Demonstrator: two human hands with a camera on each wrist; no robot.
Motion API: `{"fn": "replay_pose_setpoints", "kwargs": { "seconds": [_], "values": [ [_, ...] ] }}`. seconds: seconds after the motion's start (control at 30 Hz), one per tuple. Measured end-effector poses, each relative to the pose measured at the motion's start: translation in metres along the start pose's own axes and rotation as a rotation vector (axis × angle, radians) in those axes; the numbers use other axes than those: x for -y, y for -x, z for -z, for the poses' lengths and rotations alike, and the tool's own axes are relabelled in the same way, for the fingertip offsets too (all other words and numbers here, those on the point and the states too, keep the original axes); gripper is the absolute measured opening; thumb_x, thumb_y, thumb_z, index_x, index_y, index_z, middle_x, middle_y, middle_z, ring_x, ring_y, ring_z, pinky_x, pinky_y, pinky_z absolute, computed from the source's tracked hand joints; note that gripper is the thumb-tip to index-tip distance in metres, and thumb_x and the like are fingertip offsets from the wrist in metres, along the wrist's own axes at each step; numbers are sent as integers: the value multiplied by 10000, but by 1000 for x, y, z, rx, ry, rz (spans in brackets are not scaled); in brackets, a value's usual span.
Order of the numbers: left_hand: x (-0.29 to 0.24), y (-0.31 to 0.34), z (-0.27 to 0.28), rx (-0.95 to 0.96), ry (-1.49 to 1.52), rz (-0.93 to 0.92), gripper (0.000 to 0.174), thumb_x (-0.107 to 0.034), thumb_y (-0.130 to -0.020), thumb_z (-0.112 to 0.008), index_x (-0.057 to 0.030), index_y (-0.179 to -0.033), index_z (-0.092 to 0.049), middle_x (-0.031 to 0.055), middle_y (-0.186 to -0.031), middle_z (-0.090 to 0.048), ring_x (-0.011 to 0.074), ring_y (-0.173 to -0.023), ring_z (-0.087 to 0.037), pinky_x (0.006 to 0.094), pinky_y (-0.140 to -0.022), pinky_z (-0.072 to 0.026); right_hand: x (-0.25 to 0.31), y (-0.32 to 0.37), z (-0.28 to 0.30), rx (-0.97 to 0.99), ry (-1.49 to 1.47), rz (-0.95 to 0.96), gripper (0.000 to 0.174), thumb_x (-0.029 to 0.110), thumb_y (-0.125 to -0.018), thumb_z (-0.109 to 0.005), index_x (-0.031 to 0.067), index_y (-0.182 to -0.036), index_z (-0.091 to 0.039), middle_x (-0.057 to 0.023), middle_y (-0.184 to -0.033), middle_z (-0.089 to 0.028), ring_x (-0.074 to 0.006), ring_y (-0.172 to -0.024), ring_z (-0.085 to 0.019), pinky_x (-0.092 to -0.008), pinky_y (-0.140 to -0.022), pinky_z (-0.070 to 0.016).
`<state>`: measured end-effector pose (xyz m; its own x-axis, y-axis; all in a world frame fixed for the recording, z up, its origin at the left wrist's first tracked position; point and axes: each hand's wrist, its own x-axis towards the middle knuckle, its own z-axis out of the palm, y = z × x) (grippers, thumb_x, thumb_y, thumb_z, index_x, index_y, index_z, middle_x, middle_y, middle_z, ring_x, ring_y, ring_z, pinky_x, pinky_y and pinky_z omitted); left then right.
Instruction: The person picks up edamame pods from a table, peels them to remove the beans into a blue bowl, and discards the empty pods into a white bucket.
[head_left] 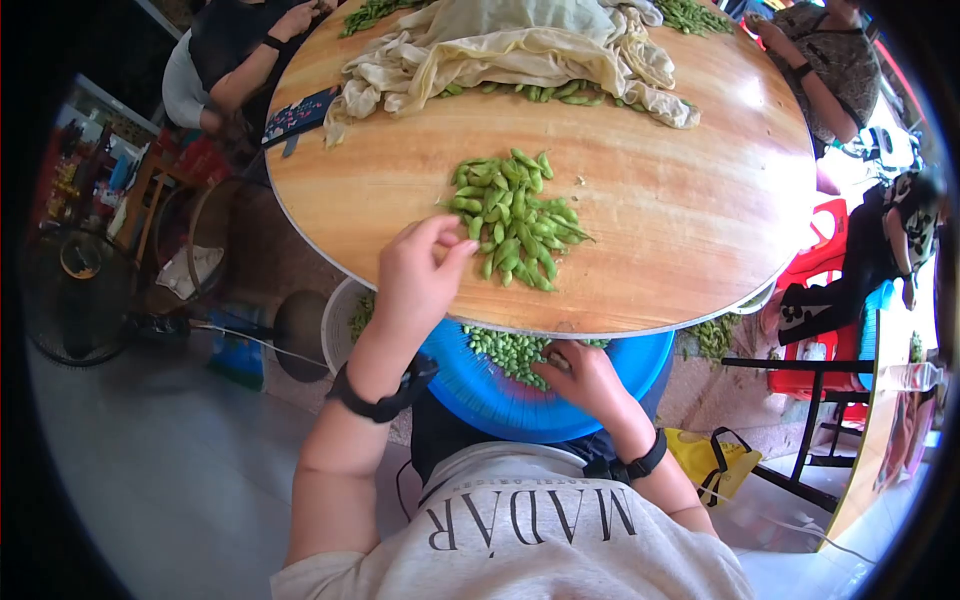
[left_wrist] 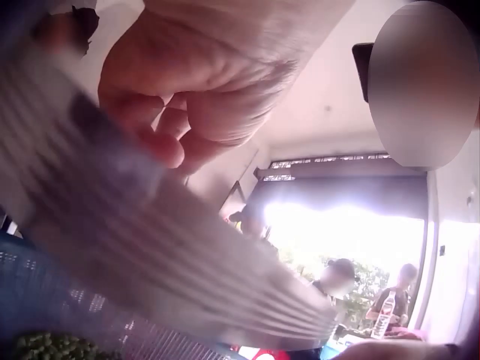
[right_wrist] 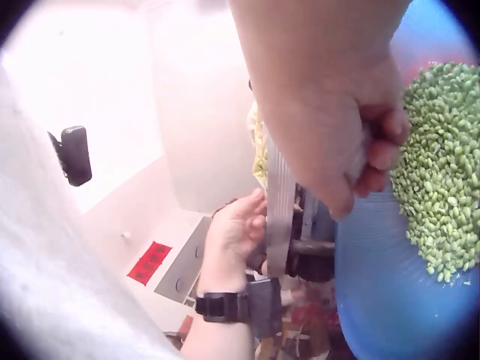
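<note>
A heap of green edamame pods (head_left: 515, 215) lies on the round wooden table (head_left: 680, 220). My left hand (head_left: 415, 285) is at the heap's near left side, fingers loosely bent, thumb and forefinger apart; no pod shows between them. Below the table edge, a blue basin (head_left: 540, 425) rests on my lap with shelled green beans (right_wrist: 446, 169) in it. My right hand (head_left: 590, 380) hangs over these beans, fingers curled inward. In the right wrist view its fingertips (right_wrist: 379, 157) bend toward the palm, and I cannot tell whether anything is inside.
Cream cloth (head_left: 520, 55) covers more pods at the table's far side. A dark patterned pouch (head_left: 300, 115) lies at the left rim. Beside the basin stands a white container (head_left: 345, 315). People sit across at both sides. A yellow bag (head_left: 712, 462) is on the floor to the right.
</note>
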<state>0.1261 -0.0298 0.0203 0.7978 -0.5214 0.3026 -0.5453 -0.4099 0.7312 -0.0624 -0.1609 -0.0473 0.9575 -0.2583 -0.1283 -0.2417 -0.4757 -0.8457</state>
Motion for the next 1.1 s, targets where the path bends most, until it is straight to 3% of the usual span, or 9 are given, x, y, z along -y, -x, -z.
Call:
{"fn": "replay_pose_setpoints", "kwargs": {
  "seconds": [0.07,0.17,0.27,0.37,0.43,0.57,0.67,0.9,1.1],
  "values": [
    [13,-16,-21,22,-20,-113,182,-51,-754,-652,28,-905,-591,60,-759,-609,60,-529,-506,194,-477,-406,5,6,11,55,-59,-22,224,198,-748,-649,5,-852,-601,-203,-773,-598,-354,-709,-590,-382,-604,-470],
    [10,-19,-22,1,3,-58,166,-47,-781,-622,30,-915,-560,84,-790,-616,68,-501,-500,195,-454,-399,2,16,23,110,-130,61,183,159,-773,-632,6,-870,-605,-163,-791,-595,-318,-696,-586,-355,-606,-469],
    [5,-16,-8,3,494,330,151,-36,-816,-574,20,-946,-521,104,-807,-621,70,-484,-493,198,-425,-388,16,21,38,194,-264,160,164,138,-806,-607,-1,-893,-603,-116,-794,-587,-263,-680,-576,-324,-610,-461],
    [-5,-2,7,119,635,400,201,-12,-810,-573,3,-1001,-510,83,-767,-624,68,-489,-502,182,-433,-388,27,20,43,218,-493,230,189,181,-863,-557,7,-924,-601,-52,-713,-557,-171,-650,-549,-270,-586,-437],
    [-16,15,12,198,760,478,222,-27,-789,-624,6,-994,-544,68,-750,-628,65,-499,-513,166,-452,-387,43,16,49,240,-700,39,245,242,-896,-503,15,-913,-592,-20,-661,-518,-116,-594,-496,-233,-534,-394],
    [-29,54,10,381,839,420,188,-58,-756,-672,15,-918,-611,40,-702,-619,55,-518,-519,168,-461,-396,54,-1,43,267,-924,-157,375,359,-937,-396,31,-875,-567,35,-585,-425,-43,-498,-366,-185,-448,-287],
    [-37,74,13,404,673,366,170,-59,-743,-685,6,-892,-636,36,-704,-619,52,-517,-510,170,-467,-395,59,-4,29,339,-923,-119,413,379,-944,-359,27,-839,-548,40,-569,-400,-41,-463,-309,-186,-424,-244],
    [-42,90,17,300,399,-64,157,5,-725,-671,15,-879,-642,50,-683,-580,64,-489,-505,188,-425,-386,77,3,20,335,-856,-122,354,322,-944,-395,11,-912,-562,42,-599,-416,-37,-510,-352,-186,-438,-283],
    [-50,101,18,291,391,-53,115,13,-758,-634,28,-871,-614,76,-689,-577,104,-505,-549,215,-440,-422,69,7,13,313,-792,-118,304,293,-926,-452,22,-847,-564,53,-594,-428,-33,-507,-360,-185,-441,-291]
  ]
}}
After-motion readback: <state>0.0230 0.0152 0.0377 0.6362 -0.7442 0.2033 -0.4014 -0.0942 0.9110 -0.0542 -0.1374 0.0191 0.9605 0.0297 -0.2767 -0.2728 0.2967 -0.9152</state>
